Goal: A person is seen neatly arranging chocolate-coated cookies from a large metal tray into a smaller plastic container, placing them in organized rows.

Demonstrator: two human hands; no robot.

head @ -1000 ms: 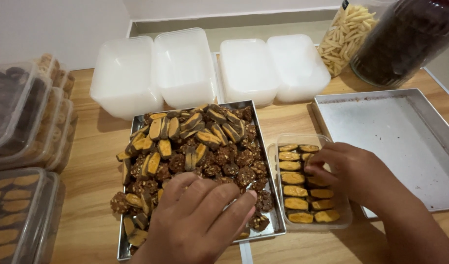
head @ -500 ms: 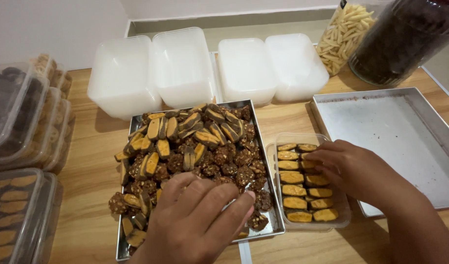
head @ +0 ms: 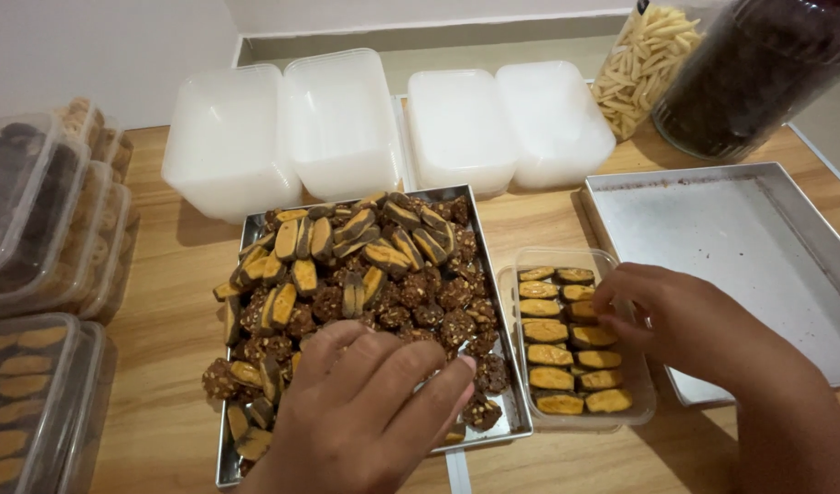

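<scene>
Over the cookie tray [head: 255,462], the left hand [head: 374,412] is spread wide; the right hand [head: 690,320] fingers are pressed on cookies in the clear box [head: 635,407].

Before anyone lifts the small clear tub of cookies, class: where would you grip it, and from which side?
Probably the two long walls of the small clear tub, from above near its far end. It lies flat and open-topped, and the right hand covers its right rim.

L hand [head: 369,412] on cookie tray [head: 255,224] | R hand [head: 685,320] at clear box [head: 639,402] w/ cookies
</scene>
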